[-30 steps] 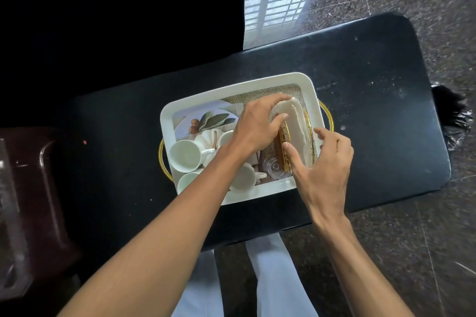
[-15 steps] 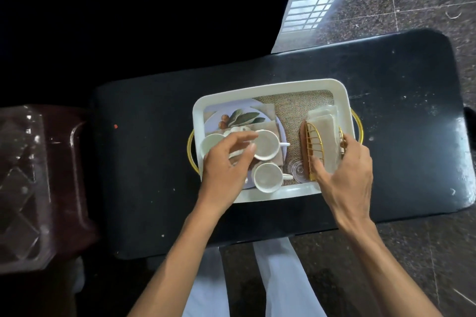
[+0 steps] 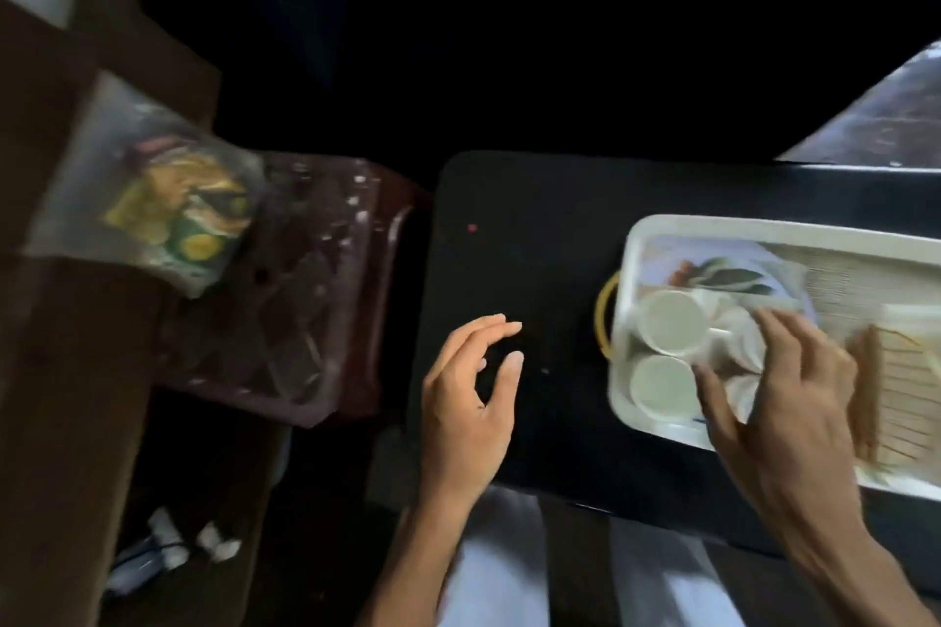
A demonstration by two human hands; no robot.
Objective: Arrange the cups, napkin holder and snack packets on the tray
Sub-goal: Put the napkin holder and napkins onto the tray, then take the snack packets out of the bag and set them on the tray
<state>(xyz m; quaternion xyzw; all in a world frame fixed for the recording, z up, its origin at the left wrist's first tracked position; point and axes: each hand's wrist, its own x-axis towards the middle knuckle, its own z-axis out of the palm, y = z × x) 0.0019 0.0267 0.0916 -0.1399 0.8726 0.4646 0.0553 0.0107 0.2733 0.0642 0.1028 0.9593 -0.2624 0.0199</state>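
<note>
Cups [image 3: 671,328] in tray [image 3: 764,230], left end, grouped on plate. Napkin holder [image 3: 896,397] also in tray, right of cups. Tray on tabletop [image 3: 529,229]. Snack packets [image 3: 175,219] not yet in: blurred, in clear bag on brown stand, well left of tabletop. Left hand [image 3: 471,402] over bare tabletop, grip half open, empty. Right hand [image 3: 779,392] spread over cups, fingers open; holding anything? can't tell, blurred. Approx two-thirds done; packets left.
</note>
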